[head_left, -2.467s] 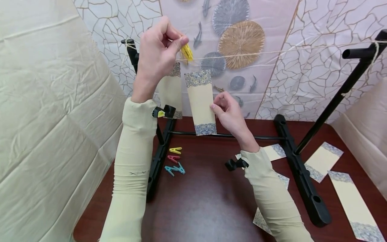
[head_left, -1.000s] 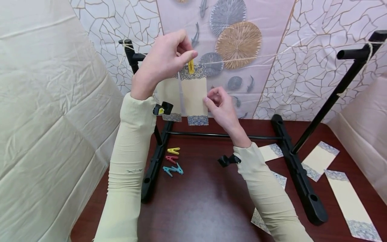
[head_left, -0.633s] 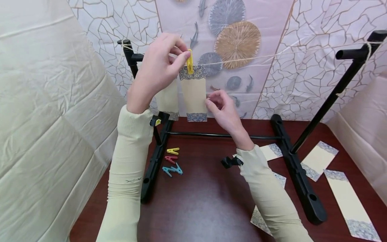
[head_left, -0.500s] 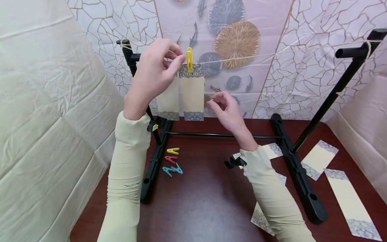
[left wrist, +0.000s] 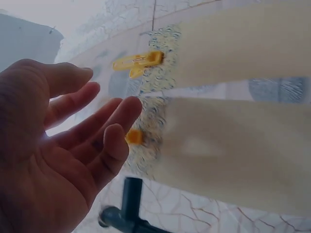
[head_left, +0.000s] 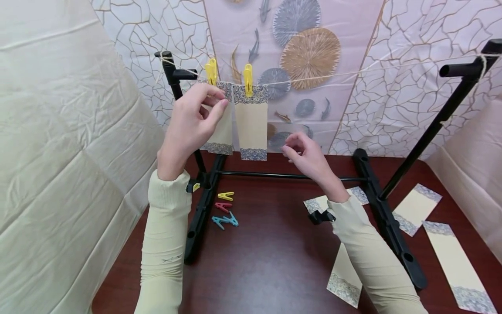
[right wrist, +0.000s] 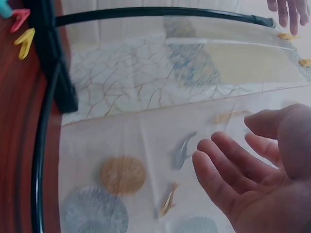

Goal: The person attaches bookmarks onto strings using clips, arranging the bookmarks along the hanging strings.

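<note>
Two cream paper cards with patterned blue ends hang side by side from a string [head_left: 313, 76]. A yellow clothespin [head_left: 248, 80] clips the right card [head_left: 252, 126] to it, and another yellow clothespin [head_left: 211, 71] clips the left card [head_left: 221, 135]. My left hand [head_left: 193, 124] is in front of the left card, covering part of it, with loosely bent fingers and nothing held; the left wrist view shows the hand [left wrist: 73, 126] beside the clothespins. Right of the cards, my right hand [head_left: 307, 158] hovers with nothing in its relaxed fingers, apart from the right card.
A black frame [head_left: 435, 126] carries the string between its posts. On the dark table lie a yellow clothespin [head_left: 225, 196], a red clothespin [head_left: 223, 206] and blue clothespins [head_left: 225, 220]. Several more cards lie at the right, including a long card [head_left: 456, 261] and a shorter card [head_left: 417, 208].
The left hand brought the yellow clothespin down onto the string and right card, let go, and dropped down leftward. The right hand released the card's edge and moved away to the right.
</note>
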Tool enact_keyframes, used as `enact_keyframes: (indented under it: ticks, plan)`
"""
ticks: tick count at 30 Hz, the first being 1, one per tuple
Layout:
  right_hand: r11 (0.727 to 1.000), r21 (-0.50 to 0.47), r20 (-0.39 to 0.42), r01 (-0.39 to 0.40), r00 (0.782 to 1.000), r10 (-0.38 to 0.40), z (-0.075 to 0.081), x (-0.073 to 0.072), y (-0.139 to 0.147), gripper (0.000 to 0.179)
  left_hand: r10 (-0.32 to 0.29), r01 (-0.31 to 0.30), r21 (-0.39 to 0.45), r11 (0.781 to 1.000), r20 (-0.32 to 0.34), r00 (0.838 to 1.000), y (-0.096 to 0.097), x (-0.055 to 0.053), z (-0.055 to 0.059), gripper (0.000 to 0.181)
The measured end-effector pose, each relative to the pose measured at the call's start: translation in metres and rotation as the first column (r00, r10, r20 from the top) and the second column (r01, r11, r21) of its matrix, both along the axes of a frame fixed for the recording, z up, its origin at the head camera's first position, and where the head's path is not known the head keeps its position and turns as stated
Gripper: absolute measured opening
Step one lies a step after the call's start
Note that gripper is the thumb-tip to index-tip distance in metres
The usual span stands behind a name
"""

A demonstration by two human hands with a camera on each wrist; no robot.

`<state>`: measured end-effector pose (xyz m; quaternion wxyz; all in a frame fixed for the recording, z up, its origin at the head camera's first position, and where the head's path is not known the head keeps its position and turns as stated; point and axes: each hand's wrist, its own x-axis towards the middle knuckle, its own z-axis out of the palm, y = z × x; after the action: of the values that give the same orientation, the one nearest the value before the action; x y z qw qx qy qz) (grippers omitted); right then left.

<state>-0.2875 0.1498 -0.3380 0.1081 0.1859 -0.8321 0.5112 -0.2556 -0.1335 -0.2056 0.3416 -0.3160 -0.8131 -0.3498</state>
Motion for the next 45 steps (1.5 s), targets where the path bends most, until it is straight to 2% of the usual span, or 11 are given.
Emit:
enact_keyframes:
  ticks: [4,9,16,22,28,31,35,40,45]
  plan:
    - [0.996,0.087,0.029,0.002,1.000,-0.005,-0.007,0.001,0.012,0.023,-0.020,0.020,0.028,0.999,0.017,1.000,-0.006,0.000,-0.015,0.015]
    - [0.980,0.200,0.044,-0.003,0.999,-0.006,-0.016,0.003,0.028,0.023,-0.044,0.043,0.016,0.999,0.060,0.997,-0.013,-0.001,-0.035,0.014]
    - [0.932,0.361,0.032,0.009,0.999,-0.022,-0.028,0.010,0.045,0.024,-0.069,0.068,0.009,0.998,0.125,0.990,-0.022,-0.001,-0.063,0.012]
    - [0.879,0.476,0.033,-0.017,0.999,0.002,-0.043,0.013,0.056,0.023,-0.051,0.060,-0.036,0.998,0.201,0.978,-0.026,-0.001,-0.086,0.012]
    - [0.815,0.574,0.032,-0.071,0.997,0.064,-0.060,0.015,0.068,0.025,-0.024,0.065,-0.123,0.990,0.313,0.950,-0.027,-0.001,-0.110,0.013]
    - [0.787,0.611,0.036,-0.080,0.997,0.073,-0.068,0.016,0.076,0.025,-0.016,0.087,-0.192,0.978,0.344,0.939,-0.026,-0.003,-0.120,0.013]
    - [0.756,0.647,0.082,-0.101,0.995,0.063,-0.077,0.019,0.087,0.027,0.013,0.108,-0.281,0.954,0.397,0.918,-0.025,-0.004,-0.134,0.012]
    - [0.726,0.671,0.172,-0.148,0.984,0.041,-0.083,0.023,0.095,0.034,0.042,0.141,-0.342,0.929,0.476,0.878,-0.025,-0.006,-0.152,0.011]
    - [0.690,0.703,0.209,-0.173,0.977,0.032,-0.091,0.030,0.102,0.036,0.075,0.168,-0.388,0.906,0.538,0.840,-0.026,-0.008,-0.166,0.015]
